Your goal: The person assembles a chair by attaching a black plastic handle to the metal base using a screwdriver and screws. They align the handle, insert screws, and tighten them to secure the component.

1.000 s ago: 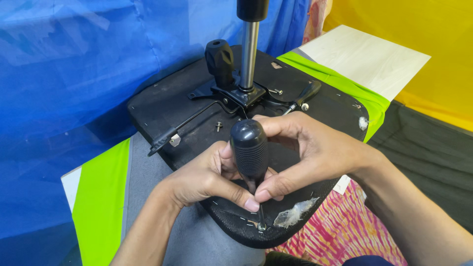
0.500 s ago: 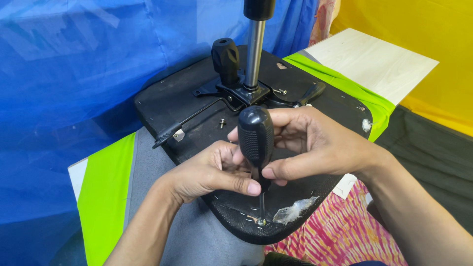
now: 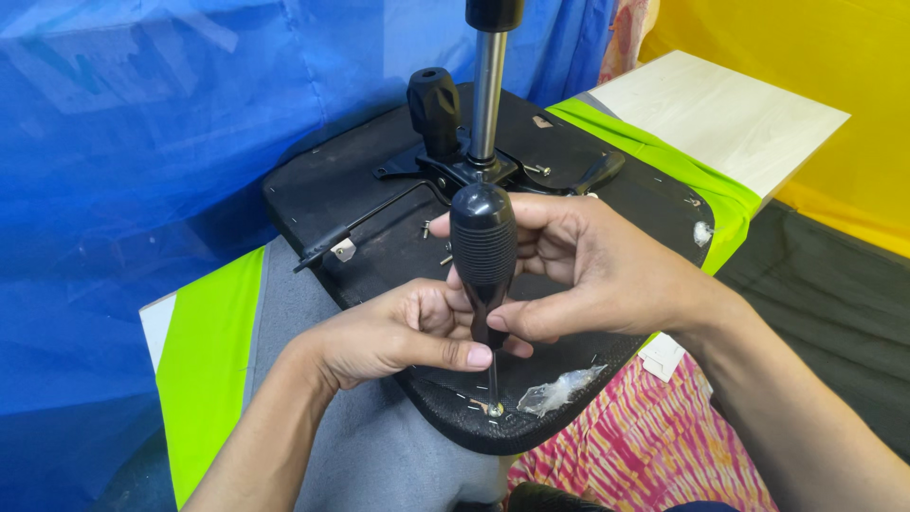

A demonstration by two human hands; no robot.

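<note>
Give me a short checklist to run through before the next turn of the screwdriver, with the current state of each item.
1. Tip seated on the screw: ok, the shaft ends right at it near the seat base's front edge.
2. Screwdriver upright: ok, handle stands almost straight above the tip.
3. Left hand steadying the lower handle: ok, thumb and fingers wrap it just above the shaft.
4. Right hand on the handle: ok, fingers curl around it from the right side.
5. Seat base resting steadily: cannot tell, its support underneath is hidden.
6. Tip fits the screw head: cannot tell, too small to see.
</note>
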